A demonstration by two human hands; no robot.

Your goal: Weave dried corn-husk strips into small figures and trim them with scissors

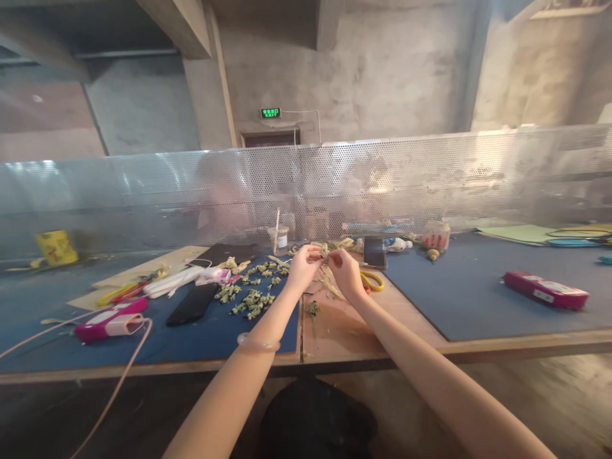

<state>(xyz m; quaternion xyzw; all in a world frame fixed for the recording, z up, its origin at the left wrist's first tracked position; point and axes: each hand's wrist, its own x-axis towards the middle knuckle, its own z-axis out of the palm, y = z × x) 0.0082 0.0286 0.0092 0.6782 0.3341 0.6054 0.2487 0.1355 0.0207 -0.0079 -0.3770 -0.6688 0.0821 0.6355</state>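
Observation:
My left hand [301,269] and my right hand [346,274] meet over the bare wooden strip of the table, fingers pinched together. Between their fingertips is a small pale-green ribbon piece [325,250], its exact shape too small to make out. A pale strip hangs beneath the hands. One small green knotted piece [313,310] lies on the wood below. To the left, several similar green knotted pieces [253,303] are heaped on the blue mat [282,341]. By my right wrist lie yellow-handled scissors [373,281], partly hidden.
Left are a black phone [192,305], a white cable bundle [173,281], a magenta box [112,319] with a cord, and a yellow tin [56,247]. Behind stand a plastic cup [280,239] and a perforated metal screen [335,185]. At right lie a jar [436,236] and another magenta box [545,290].

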